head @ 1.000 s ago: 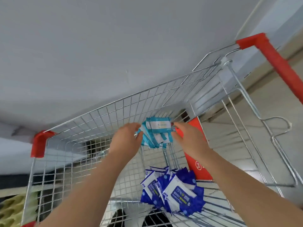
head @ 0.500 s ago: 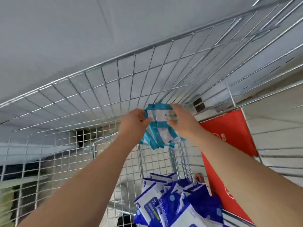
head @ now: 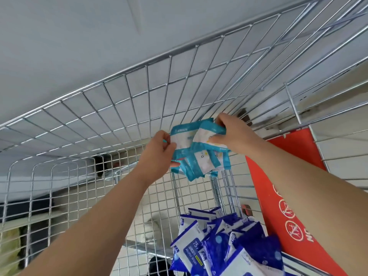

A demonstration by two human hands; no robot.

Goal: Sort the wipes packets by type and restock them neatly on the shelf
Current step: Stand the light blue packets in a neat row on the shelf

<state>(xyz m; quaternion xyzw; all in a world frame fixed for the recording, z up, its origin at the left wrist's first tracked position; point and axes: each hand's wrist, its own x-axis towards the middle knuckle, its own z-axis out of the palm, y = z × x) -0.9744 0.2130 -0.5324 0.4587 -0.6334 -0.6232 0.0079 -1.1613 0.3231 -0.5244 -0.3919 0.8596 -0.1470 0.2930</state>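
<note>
Several teal-and-white wipes packets (head: 197,152) hang in a loose bunch above the inside of a wire shopping cart (head: 123,108). My left hand (head: 159,152) pinches the bunch at its left edge. My right hand (head: 235,134) grips the top packets from the right, fingers curled over them. Below, in the cart's near right corner, lies a pile of dark blue-and-white alcohol wipes packets (head: 225,244).
A red panel with white symbols (head: 282,196) forms the cart's right end. A grey wall or shelf face (head: 79,46) rises beyond the cart's far rim. Tiled floor shows through the mesh; something yellow-green (head: 10,248) sits at the lower left.
The view has closed in on the cart. Both hands have kept hold of the teal packets, and the right hand has shifted up over the top of the bunch.
</note>
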